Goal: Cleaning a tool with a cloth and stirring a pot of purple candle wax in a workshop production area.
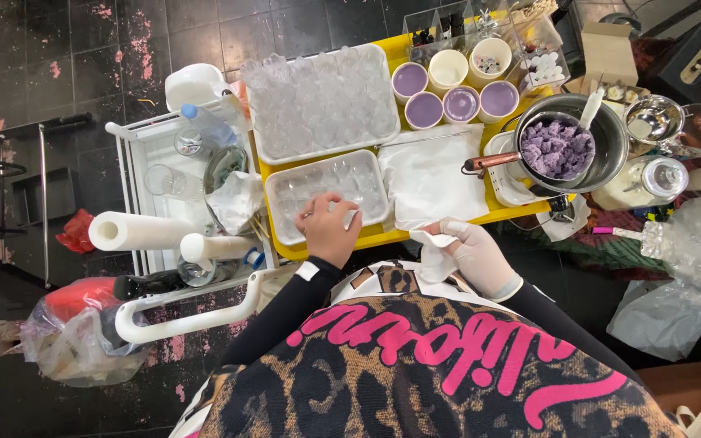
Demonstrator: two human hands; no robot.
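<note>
A single camera, worn on the person's head, is looking almost straight down. It is sitting close above the person's chest and arms, so the patterned top (415, 365) is filling the lower part of the view. The far side of the yellow table (383, 237) is lying toward the top edge, with dark floor tiles (66, 65) showing beyond and to one side. No second view is sharing the scene.

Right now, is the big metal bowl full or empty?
Partly full. The metal bowl holds a heap of crumbly purple stuff with a white spoon in it; bare metal shows around it.
</note>
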